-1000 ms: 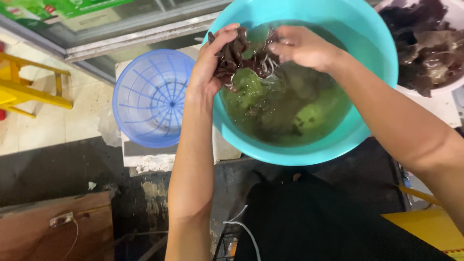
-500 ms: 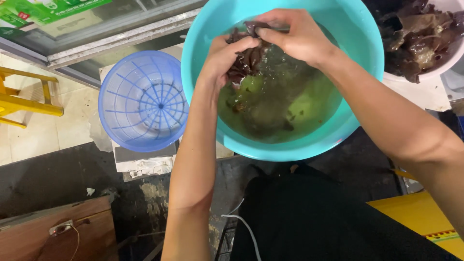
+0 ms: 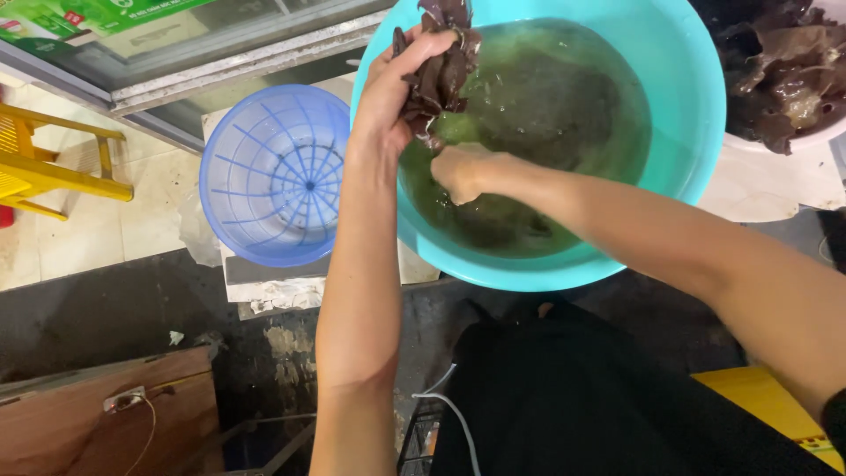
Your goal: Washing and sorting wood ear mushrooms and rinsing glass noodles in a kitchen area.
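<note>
While left hand [image 3: 397,84] grips dark fungus clump [image 3: 441,66] above teal basin [image 3: 679,132], right hand [image 3: 463,172] dips into greenish water, closed, contents unclear. Blue strainer [image 3: 273,176] beside basin.

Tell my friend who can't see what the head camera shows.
A left hand lifts a dark, wet, leafy clump above a turquoise basin of greenish water, the right hand dipped in. An empty blue basket sits beside it.
</note>
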